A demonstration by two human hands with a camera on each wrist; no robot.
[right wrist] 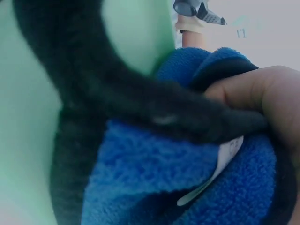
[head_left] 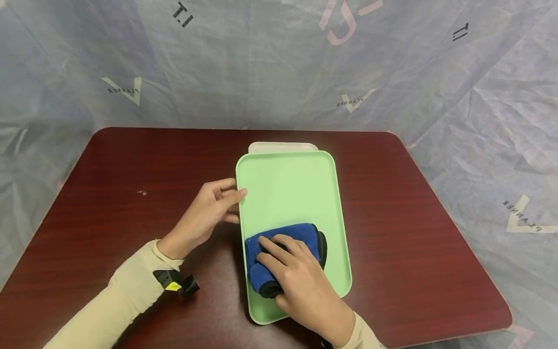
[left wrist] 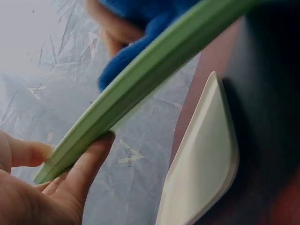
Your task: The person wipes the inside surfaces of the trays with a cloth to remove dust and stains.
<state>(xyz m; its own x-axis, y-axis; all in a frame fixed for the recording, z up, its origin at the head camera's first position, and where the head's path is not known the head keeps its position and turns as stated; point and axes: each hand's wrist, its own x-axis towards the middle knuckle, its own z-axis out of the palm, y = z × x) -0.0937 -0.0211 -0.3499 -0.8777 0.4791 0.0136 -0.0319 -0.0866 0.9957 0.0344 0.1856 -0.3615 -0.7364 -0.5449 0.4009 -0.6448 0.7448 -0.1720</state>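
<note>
A light green tray is held above the table, its left rim pinched by my left hand, thumb on top and fingers underneath. In the left wrist view the green tray is tilted and apart from the white tray below. My right hand grips a folded blue cloth with black edging against the near part of the green tray. The right wrist view shows the cloth bunched up close, with a small white label among its folds.
A white tray lies on the dark red wooden table, mostly hidden under the green one in the head view. A tiny pale scrap is on the table at the left. Grey printed sheeting hangs behind the table.
</note>
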